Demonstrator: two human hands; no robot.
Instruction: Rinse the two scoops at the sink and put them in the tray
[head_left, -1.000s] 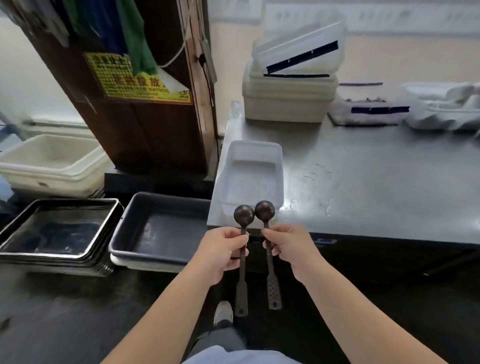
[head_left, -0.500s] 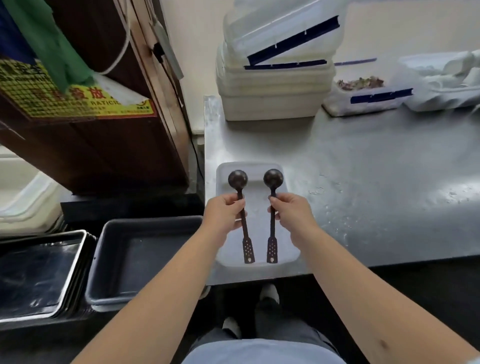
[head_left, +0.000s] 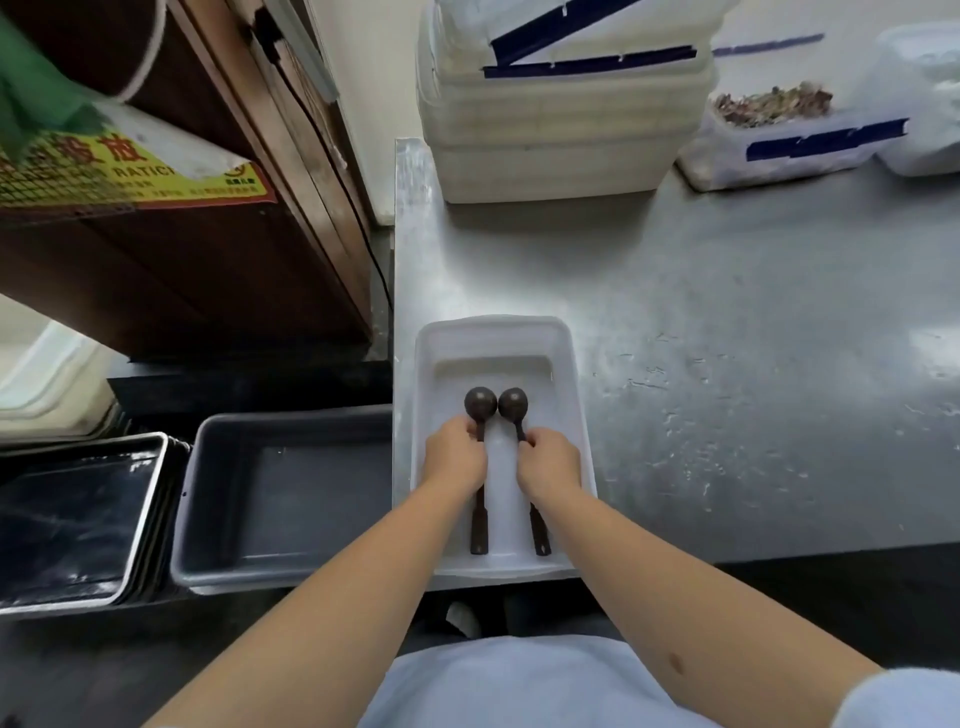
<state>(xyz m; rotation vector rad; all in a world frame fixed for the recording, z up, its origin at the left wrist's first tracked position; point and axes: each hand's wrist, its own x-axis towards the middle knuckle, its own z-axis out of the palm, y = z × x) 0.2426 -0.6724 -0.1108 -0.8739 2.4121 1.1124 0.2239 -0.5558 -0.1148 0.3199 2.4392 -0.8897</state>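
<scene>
The two scoops (head_left: 480, 402) (head_left: 513, 404) are dark brown. The tray (head_left: 574, 415) is white. The table (head_left: 727, 312) is shiny grey with little wet spots. A dark grey bin (head_left: 285, 499) has a black pan with a silver rim (head_left: 78, 519) beside it. The stacked tubs (head_left: 561, 130) are white with dark blue stripes. The sign (head_left: 130, 171) is yellow with a red edge. The cabinet (head_left: 182, 270) is dark brown. A cloth (head_left: 31, 98) is green.

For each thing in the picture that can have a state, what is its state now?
left hand: closed on the left scoop, over the tray.
right hand: closed on the right scoop.
Scoops: side by side, bowls away from the person, down inside the tray.
white tray: on the steel counter at its near edge.
grey tub: open.
</scene>
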